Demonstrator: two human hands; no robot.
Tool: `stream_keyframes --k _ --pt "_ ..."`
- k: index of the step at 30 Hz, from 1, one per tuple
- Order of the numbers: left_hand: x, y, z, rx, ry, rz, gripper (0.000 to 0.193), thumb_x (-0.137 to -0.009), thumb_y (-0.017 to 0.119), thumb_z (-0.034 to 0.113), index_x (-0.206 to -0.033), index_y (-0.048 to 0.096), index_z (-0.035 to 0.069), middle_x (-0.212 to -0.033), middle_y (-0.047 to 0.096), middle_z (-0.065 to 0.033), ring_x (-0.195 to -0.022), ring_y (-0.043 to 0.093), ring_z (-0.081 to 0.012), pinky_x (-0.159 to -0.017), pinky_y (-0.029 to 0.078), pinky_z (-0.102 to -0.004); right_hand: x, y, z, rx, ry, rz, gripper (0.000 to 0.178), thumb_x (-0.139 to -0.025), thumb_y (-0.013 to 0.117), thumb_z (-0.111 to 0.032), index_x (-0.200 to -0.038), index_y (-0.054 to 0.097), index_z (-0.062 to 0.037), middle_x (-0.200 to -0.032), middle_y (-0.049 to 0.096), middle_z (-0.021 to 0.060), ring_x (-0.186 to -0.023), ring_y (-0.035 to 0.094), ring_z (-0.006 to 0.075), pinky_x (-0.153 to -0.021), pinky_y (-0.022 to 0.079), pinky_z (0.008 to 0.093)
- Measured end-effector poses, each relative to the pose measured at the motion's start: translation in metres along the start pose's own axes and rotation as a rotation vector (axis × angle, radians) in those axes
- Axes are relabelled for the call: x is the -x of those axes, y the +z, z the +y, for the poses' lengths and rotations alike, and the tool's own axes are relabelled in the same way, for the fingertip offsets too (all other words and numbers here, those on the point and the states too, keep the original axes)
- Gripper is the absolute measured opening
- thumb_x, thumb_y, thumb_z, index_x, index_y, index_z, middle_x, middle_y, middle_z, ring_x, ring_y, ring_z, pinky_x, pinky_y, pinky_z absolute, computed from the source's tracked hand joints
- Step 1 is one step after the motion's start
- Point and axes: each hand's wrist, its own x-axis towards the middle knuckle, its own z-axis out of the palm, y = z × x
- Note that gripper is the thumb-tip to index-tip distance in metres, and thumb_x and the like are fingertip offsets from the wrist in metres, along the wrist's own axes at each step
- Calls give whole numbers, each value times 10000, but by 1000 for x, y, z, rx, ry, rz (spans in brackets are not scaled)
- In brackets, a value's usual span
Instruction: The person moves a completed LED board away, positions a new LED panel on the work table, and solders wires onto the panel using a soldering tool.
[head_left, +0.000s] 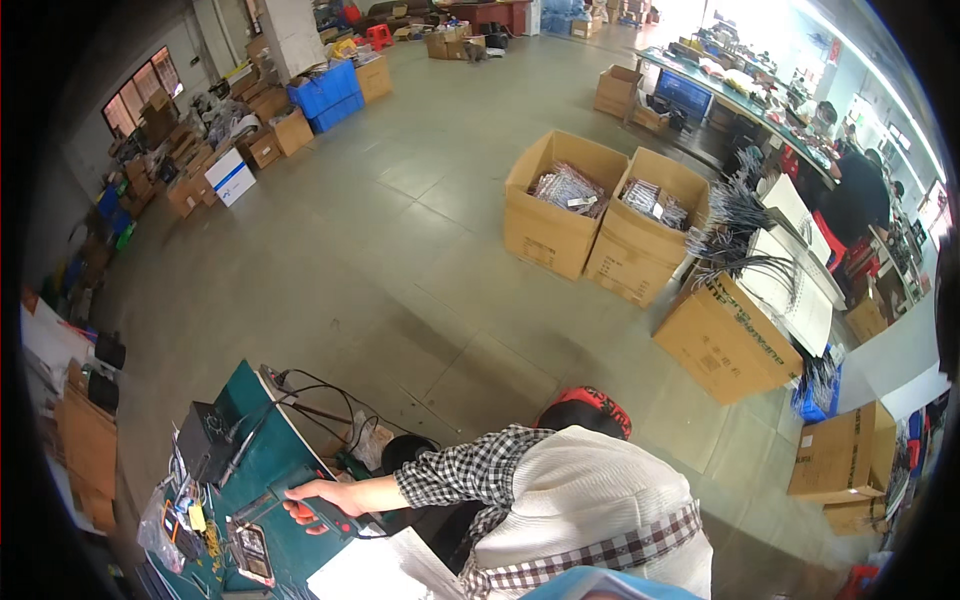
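Note:
My right hand (pixel 322 502) reaches left over the green-topped bench (pixel 262 425), its arm in a black-and-white checked sleeve. Its fingers are closed round a dark handheld tool (pixel 345 522) with red spots and a slim metal end pointing left; its exact kind is unclear. Just below that metal end lies a shallow rectangular tray (pixel 250 553) with a pale rim and brownish contents too small to make out. Beside the tray are small yellow parts (pixel 197 517) and a black item with orange edging (pixel 180 530). My left hand does not show.
A black box (pixel 205 440) and a silver-handled, corded tool (pixel 238 458) stand farther up the bench. White paper (pixel 385 572) lies at its near edge. Two open cartons (pixel 548 232) hold bundled parts; cables hang over another carton (pixel 728 340). A person in dark clothes (pixel 860 195) sits far right.

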Motion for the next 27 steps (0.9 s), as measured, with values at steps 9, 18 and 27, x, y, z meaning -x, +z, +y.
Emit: stream_keyframes --k 9,18,27 --pt "198 26 78 447 -639 -120 271 -860 677 169 -1109 709 66 -985 665 -221 -896 639 -431 -790 515 -500 -4 -8 -1 96 25 45 286 -941 701 -422 -1002 677 -143 -932 689 -30 -908 657 124 -861 535 397" --pt "155 69 100 585 -664 52 350 -828 649 115 -1169 653 36 -1049 659 -235 -947 640 -412 -812 520 -487 4 9 2 326 -111 67 333 -995 628 -345 -1007 630 -13 -851 651 79 -764 627 205 -610 503 357" --pt "-7 102 85 745 -397 288 474 -784 627 54 -1257 596 35 -1117 656 -234 -1004 643 -383 -849 519 -470 -6 4 -1 255 -27 -66 260 -977 628 -428 -957 658 -170 -869 646 -64 -856 593 99 -892 457 442"
